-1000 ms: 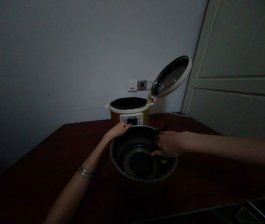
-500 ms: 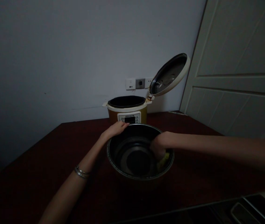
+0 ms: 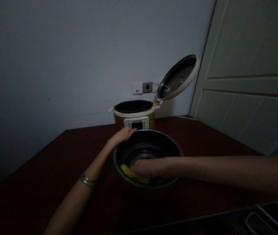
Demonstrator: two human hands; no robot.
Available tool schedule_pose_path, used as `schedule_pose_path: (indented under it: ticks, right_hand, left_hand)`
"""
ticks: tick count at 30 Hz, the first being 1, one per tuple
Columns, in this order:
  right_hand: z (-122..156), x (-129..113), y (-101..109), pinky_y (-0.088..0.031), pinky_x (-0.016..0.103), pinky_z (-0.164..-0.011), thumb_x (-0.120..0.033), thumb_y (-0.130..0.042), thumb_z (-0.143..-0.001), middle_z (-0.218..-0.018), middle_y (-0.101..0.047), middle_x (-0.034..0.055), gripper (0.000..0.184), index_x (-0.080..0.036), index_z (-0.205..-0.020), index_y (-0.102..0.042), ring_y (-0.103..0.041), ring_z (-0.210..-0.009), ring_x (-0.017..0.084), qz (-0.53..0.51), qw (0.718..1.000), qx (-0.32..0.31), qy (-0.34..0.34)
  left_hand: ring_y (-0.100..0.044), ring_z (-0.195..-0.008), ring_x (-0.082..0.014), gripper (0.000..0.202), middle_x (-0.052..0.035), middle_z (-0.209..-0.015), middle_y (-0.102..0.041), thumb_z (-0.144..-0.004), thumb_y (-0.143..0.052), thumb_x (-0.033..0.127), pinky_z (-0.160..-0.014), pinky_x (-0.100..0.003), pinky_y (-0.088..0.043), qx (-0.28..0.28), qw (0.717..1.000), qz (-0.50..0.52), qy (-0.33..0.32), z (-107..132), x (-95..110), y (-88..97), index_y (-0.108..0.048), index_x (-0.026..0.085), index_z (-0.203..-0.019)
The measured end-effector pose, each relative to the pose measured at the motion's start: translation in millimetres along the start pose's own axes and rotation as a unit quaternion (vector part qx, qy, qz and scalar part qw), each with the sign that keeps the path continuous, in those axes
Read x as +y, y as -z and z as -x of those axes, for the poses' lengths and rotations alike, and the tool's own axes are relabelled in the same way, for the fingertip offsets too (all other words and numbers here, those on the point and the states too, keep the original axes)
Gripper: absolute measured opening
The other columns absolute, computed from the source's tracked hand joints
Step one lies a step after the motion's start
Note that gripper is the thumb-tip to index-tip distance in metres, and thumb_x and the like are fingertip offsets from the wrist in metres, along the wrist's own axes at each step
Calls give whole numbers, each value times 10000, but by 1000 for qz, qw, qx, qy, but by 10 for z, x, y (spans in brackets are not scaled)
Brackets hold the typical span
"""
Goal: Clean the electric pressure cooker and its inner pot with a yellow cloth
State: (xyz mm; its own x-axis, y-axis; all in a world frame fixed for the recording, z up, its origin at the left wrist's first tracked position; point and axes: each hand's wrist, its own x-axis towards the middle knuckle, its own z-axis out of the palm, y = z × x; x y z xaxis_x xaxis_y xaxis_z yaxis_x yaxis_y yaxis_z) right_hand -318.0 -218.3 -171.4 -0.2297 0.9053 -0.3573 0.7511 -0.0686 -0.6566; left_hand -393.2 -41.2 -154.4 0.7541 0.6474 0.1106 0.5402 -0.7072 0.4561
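Observation:
A dark round inner pot [image 3: 151, 137] stands on the table in front of the cooker. My left hand [image 3: 124, 134] is closed over its upper left rim, with the thumb along the edge. Down inside the pot, my right hand [image 3: 147, 168] presses a yellow cloth [image 3: 134, 175] against the near left part of the inner wall. Its fingers are wrapped on the cloth and partly hidden. Behind the pot is an electric cooker [image 3: 119, 120] with a control panel, its lid [image 3: 178, 78] raised and tilted to the right.
The dark red table [image 3: 85, 143] meets a pale wall that carries several socket plates [image 3: 137, 88]. To the right is a white panelled door [image 3: 246, 111]. A dark glossy object [image 3: 258, 218] lies at the lower right edge of view.
My right hand has swept the yellow cloth from the right side of the pot's inside round to the near left. My left hand keeps its place on the rim.

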Motion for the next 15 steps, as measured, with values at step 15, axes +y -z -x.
schedule_pose_path:
  ticks: [15]
  right_hand:
    - [-279, 510, 721, -422, 395, -918, -60, -726, -541, -657, -653, 20, 159, -177, -541, -619, -640, -842, 239, 511, 859, -34, 20]
  left_hand:
    - [-521, -646, -172, 406, -60, -675, -610, -877, -366, 416, -609, -275, -367, 8, 998, -7, -55, 21, 13, -8, -555, 158, -628]
